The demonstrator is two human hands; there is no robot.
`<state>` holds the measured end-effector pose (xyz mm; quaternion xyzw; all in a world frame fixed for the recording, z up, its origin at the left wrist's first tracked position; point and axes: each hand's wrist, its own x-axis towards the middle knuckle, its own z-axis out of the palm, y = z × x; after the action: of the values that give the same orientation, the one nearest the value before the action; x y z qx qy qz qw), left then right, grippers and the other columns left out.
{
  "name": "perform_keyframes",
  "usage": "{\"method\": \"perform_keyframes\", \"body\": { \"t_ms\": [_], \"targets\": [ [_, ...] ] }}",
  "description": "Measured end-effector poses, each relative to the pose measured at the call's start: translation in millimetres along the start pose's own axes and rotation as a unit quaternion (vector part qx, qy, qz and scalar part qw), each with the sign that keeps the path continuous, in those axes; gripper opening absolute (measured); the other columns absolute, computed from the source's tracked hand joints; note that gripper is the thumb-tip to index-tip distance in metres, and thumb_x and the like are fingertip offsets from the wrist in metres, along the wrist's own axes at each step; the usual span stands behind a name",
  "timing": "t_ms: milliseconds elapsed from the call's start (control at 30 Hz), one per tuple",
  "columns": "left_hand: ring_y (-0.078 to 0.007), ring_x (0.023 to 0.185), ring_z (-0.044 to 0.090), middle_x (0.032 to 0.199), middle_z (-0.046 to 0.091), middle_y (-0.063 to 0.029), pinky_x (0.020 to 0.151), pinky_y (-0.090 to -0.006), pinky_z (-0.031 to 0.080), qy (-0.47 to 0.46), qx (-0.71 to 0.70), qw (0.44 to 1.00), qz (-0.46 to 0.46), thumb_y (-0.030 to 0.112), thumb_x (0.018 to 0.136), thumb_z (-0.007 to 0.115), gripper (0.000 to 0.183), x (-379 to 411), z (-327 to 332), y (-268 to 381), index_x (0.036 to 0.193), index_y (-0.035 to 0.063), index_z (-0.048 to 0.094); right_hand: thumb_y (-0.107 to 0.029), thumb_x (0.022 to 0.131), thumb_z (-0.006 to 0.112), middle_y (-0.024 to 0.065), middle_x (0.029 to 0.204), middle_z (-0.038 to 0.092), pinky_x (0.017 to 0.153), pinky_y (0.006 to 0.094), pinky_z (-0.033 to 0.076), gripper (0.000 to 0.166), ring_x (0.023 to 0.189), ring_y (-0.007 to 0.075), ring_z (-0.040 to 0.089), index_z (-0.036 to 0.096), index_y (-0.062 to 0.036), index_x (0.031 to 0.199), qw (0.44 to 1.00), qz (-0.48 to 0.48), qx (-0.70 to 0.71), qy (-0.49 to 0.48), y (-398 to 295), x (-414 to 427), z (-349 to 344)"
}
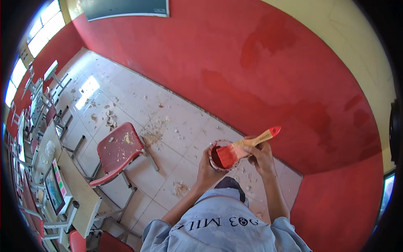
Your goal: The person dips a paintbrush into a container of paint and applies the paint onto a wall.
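My left hand (pixel 207 171) is wrapped around a round paint can (pixel 215 143), whose rim is spotted with paint. Dark red paint shows inside it. In my right hand (pixel 262 155) is a flat paintbrush (pixel 257 138) with a pale wooden handle tipped in red. Its bristles (pixel 227 156) are coated in red and lie over the can's mouth. Beyond both hands rises a red wall (pixel 195 47), with darker, wet-looking patches (pixel 302 116) on its right half.
A red chair (pixel 119 148) with paint flakes on its seat stands to the left. Desks (pixel 75 189) line the left side, one bearing a tablet-like screen (pixel 54 190). Debris (pixel 110 119) litters the tiled floor (pixel 170 138). A chalkboard (pixel 126 8) hangs on the wall.
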<state>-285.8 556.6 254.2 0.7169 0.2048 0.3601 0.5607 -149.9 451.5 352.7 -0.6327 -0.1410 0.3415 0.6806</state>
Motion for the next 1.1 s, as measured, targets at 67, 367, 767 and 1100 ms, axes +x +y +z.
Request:
{"method": "perform_keyframes", "body": {
  "t_ms": [67, 367, 767, 1100],
  "targets": [
    [-0.0227, 0.106, 0.056, 0.117, 0.054, -0.0149, 0.090, -0.0333, 0.046, -0.006, 0.005, 1.000, -0.027, 0.018, 0.055, 0.088, 0.090, 4, -4, 4, 0.126, 0.0000, 0.036, -0.003, 0.077, 0.065, 0.0058, 0.082, 0.062, 0.036, 0.0177, 0.034, 0.030, 0.058, 0.0058, 0.057, 0.058, 0.0027, 0.105, 1.000, -0.001, 0.006, -0.012, 2, 5, 4],
    [-0.0242, 0.105, 0.058, 0.115, 0.055, -0.0163, 0.089, -0.0341, 0.046, 0.016, 0.017, 0.998, -0.063, 0.022, 0.058, 0.086, 0.085, 39, -14, -21, 0.123, 0.0005, 0.037, -0.004, 0.081, 0.062, 0.0039, 0.082, 0.062, 0.041, 0.0189, 0.036, 0.030, 0.060, 0.0080, 0.057, 0.057, -0.0028, 0.110, 0.990, 0.103, 0.091, -0.042, 21, 56, 15],
    [-0.0278, 0.113, 0.052, 0.121, 0.051, -0.0155, 0.096, -0.0381, 0.041, -0.036, 0.081, 0.992, -0.090, 0.019, 0.057, 0.085, 0.085, 160, -22, -59, 0.125, 0.0005, 0.037, -0.013, 0.085, 0.061, 0.0039, 0.096, 0.061, 0.042, 0.0191, 0.033, 0.034, 0.071, 0.0103, 0.058, 0.050, -0.0068, 0.117, 0.946, 0.206, 0.238, -0.080, 23, 190, 24],
    [-0.0291, 0.103, 0.059, 0.112, 0.057, -0.0161, 0.088, -0.0371, 0.046, -0.043, 0.181, 0.983, 0.008, 0.022, 0.057, 0.087, 0.082, 272, 4, -107, 0.120, -0.0006, 0.041, -0.017, 0.085, 0.064, 0.0022, 0.098, 0.062, 0.041, 0.0195, 0.034, 0.038, 0.071, 0.0119, 0.060, 0.050, -0.0083, 0.119, 0.940, 0.217, 0.255, -0.060, 21, 299, 15]
  ]
}}
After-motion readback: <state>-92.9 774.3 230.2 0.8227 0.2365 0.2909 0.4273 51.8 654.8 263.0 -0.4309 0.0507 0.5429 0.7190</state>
